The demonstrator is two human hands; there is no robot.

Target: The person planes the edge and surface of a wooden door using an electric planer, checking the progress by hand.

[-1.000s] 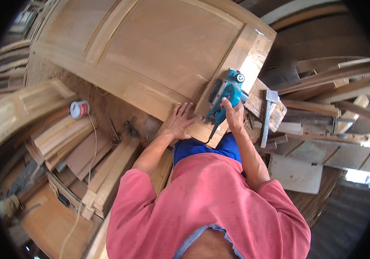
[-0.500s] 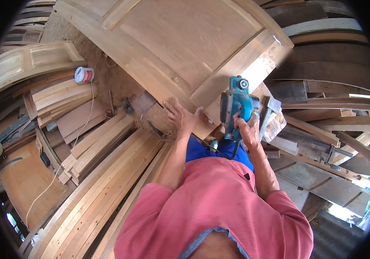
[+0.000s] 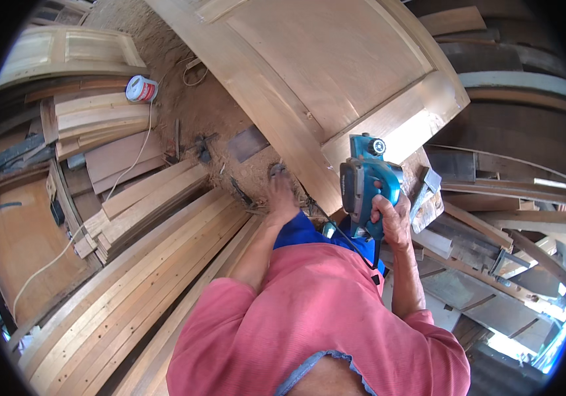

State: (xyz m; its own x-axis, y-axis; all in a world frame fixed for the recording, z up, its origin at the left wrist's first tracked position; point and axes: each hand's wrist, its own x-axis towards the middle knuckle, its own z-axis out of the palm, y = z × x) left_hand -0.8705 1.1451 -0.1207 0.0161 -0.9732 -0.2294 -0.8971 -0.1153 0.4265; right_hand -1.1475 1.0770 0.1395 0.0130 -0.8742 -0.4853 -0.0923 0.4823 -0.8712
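Note:
A large pale wooden panelled door (image 3: 336,72) lies flat in front of me. My right hand (image 3: 392,221) grips the handle of a teal electric planer (image 3: 365,181), held at the door's near edge. My left hand (image 3: 282,195) reaches down to the left of the door's edge, over the sawdust-covered floor; what it touches is unclear. A black cable hangs from the planer across my blue shorts and pink shirt.
Long wooden planks (image 3: 144,264) are stacked at lower left. A small red-and-white can (image 3: 141,89) sits on the sawdust by more boards. Another panelled door (image 3: 65,53) lies at upper left. Scrap boards and offcuts (image 3: 487,244) pile at the right. A white cord (image 3: 65,244) runs over the planks.
My left hand has come off the door's edge and dropped lower left toward the floor. The planer stays in my right hand. The view has swung, showing more of the plank stack.

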